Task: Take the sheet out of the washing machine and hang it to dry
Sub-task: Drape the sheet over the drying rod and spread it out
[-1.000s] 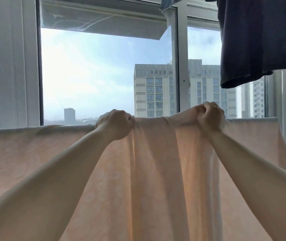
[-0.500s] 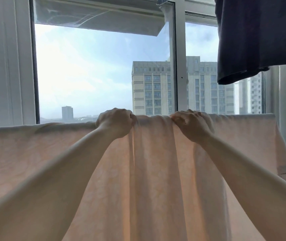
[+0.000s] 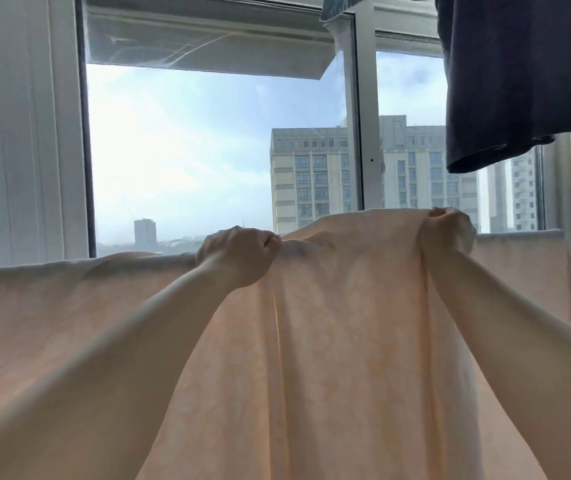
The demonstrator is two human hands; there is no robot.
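A pale peach, faintly patterned cloth sheet (image 3: 346, 341) is hanging across the whole width of the view, draped over a horizontal support that is hidden under its top fold. The left hand (image 3: 239, 254) is clenching the sheet's top edge near the middle of the scene, fingers curled tight round a bunch of the fabric. The right hand (image 3: 445, 230) is gripping the same edge further right, its fingers wrapped in the cloth and partly covered by it. The right hand is sitting higher than the left, so the stretch of sheet between the two hands is rising in a hump above the level line of the fold on either side. Below the hands the fabric is falling in long vertical creases towards the near bottom edge.

Far behind the sheet a white-framed glass window (image 3: 363, 133) is showing a grey high-rise building (image 3: 312, 174) and cloudy sky. At the upper right a dark navy fabric garment (image 3: 519, 81) is hanging down, apart from the sheet.
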